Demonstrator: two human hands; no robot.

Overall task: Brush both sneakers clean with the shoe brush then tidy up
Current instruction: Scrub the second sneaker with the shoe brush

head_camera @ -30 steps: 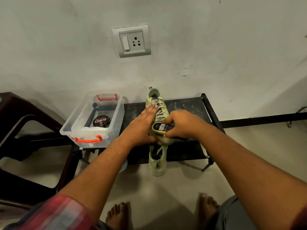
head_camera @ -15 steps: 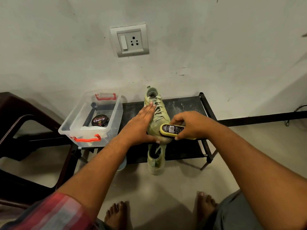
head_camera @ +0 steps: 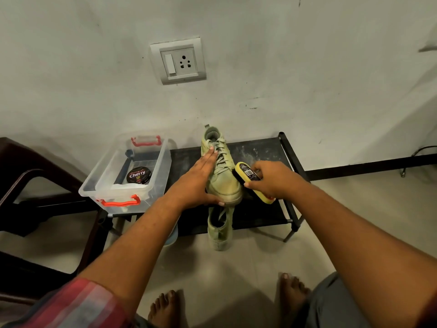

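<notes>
"Where is the shoe that is getting brushed?"

"The top sneaker (head_camera: 222,183) lies on the black rack (head_camera: 264,147) by the wall. Its toe points at the person and its heel points at the wall. It is pale green and has laces."

"What is the left hand doing?"

"The left hand (head_camera: 197,181) lies flat along the left side of that sneaker. Its grip is not closed. The fingers are straight, with the tips up by the laces, and the thumb runs along under the toe."

"And the other one?"

"The right hand (head_camera: 272,179) has its grip wrapped round the shoe brush (head_camera: 247,172) (yellow, with a dark label on its back). The dark bristles touch the right side of the sneaker, near the toe."

"Where is the second shoe?"

"The other sneaker (head_camera: 220,229) sits lower, just under the first one's toe, at the front of the rack. Its toe pokes out over the floor (head_camera: 236,268). I can't tell what it rests on."

"What else is there?"

"A clear box (head_camera: 163,162) with red handles stands at the left end of the rack, near the left hand but not touching it. Inside is a round black tin (head_camera: 139,175) that says 'Cherry'. A wall socket (head_camera: 178,60) is up on the wall. A dark chair (head_camera: 28,166) is on the far left. Two bare feet (head_camera: 165,306) stand on the floor, and a red checked sleeve (head_camera: 78,304) covers the left upper arm."
</notes>
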